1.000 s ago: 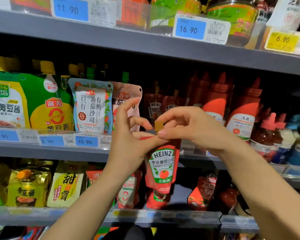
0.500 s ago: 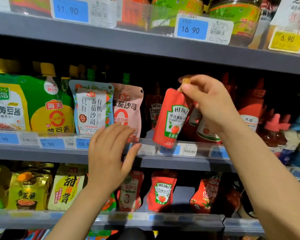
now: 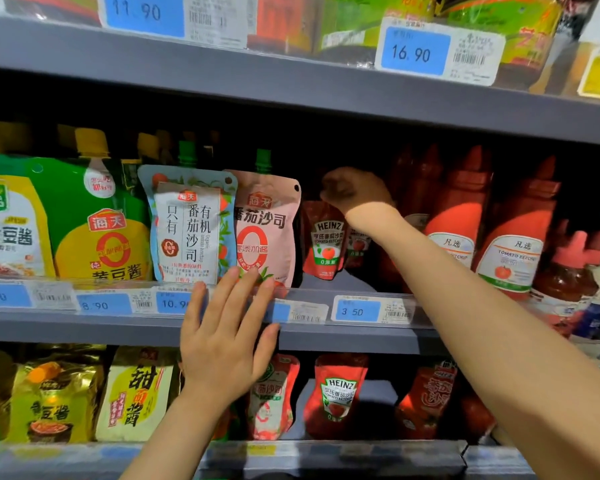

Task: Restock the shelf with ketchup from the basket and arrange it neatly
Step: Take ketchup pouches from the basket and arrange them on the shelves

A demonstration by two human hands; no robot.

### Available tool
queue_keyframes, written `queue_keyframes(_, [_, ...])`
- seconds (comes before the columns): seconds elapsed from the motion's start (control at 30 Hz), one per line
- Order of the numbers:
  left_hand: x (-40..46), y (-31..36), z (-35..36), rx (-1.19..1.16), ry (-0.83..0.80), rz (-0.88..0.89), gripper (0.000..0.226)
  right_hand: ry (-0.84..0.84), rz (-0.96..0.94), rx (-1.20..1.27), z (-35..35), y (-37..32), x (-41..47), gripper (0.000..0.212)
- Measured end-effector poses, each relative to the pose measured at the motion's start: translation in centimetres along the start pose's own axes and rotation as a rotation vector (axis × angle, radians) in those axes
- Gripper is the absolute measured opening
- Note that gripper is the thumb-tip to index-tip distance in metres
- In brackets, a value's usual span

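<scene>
middle shelf [image 3: 326, 336], ketchup bay: one red heinz ketchup pouch [image 3: 323, 242] standing at the shelf's front, just right of the pink tomato sauce pouch [image 3: 265, 233], with a further pouch behind it, partly hidden. right hand [image 3: 355, 190] reaches into shadow at the pouch's top, fingers curled there; whether they pinch it cannot be told. left hand [image 3: 222, 344] hovers before the price rail [image 3: 371, 310], fingers straight and slightly spread, holding nothing. basket not in view. status: this pouch judged nearly placed; release, straightening and any remaining stock outstanding.
</scene>
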State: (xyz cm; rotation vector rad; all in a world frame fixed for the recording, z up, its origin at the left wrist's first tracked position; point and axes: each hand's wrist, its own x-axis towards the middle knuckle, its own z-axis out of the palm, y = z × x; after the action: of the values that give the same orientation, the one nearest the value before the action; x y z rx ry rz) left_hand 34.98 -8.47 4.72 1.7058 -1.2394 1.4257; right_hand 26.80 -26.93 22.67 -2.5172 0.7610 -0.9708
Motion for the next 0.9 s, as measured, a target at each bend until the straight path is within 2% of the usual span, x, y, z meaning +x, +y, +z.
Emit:
queue_keyframes(0.23, [-0.1, -0.1, 0.3, 0.02, 0.016, 0.01, 0.047, 0.002, 0.051, 0.022, -1.0, 0.4, 0.3, 0.033])
queue_keyframes(0.37, [0.0, 0.0, 0.3, 0.026, 0.017, 0.013, 0.046, -0.064, 0.041, 0.015, -1.6, 0.4, 0.0, 0.047])
queue_keyframes(0.6, [0.2, 0.3, -0.5, -0.03, -0.028, -0.027, 0.044, -0.045, -0.106, -0.242, -3.3, -0.1, -3.7, 0.06])
queue_keyframes(0.77, [0.6, 3.9, -2.7, -0.233, -0.069, -0.219, 0.047, 0.022, -0.272, -0.172, -6.3, 0.3, -11.8, 0.04])
queue_keyframes(0.83, [0.8, 7.4, -3.3, -0.395, -0.079, -0.163, 0.047, 0.035, -0.279, -0.12, -8.1, 1.4, -16.7, 0.031])
queue_keyframes(0.9, [0.9, 12.0, -3.5, -0.564, -0.112, -0.074, 0.047, 0.052, -0.192, -0.088, -10.1, 3.4, -21.8, 0.025])
